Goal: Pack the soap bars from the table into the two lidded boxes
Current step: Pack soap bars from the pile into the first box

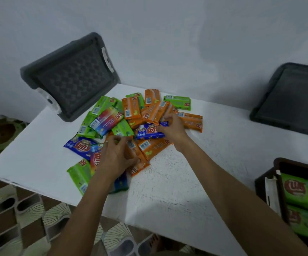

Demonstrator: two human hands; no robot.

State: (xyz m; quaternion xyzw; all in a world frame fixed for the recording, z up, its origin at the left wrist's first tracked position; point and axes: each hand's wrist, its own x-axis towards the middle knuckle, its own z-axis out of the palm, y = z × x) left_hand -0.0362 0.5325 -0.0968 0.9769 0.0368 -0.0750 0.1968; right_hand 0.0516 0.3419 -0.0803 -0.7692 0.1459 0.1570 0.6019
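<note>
about twenty wrapped soap bars (131,109) piled under both hands on white table (168,182), left hand (116,156) gripping orange bar (139,156), right hand (173,128) pinching blue bar (149,133), two grey lids (72,76) beyond the hands, open box (276,163) right of right arm holding two green bars (304,191), one orange

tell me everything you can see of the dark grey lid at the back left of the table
The dark grey plastic lid is rectangular with rounded corners, a raised rim and an embossed chequered panel in the middle. A white clip sits on its upper right side, another at its lower left. It stands tilted, bottom edge on the back left corner of the white table, top against the pale wall. Neither the left hand nor the right hand touches it.
</note>
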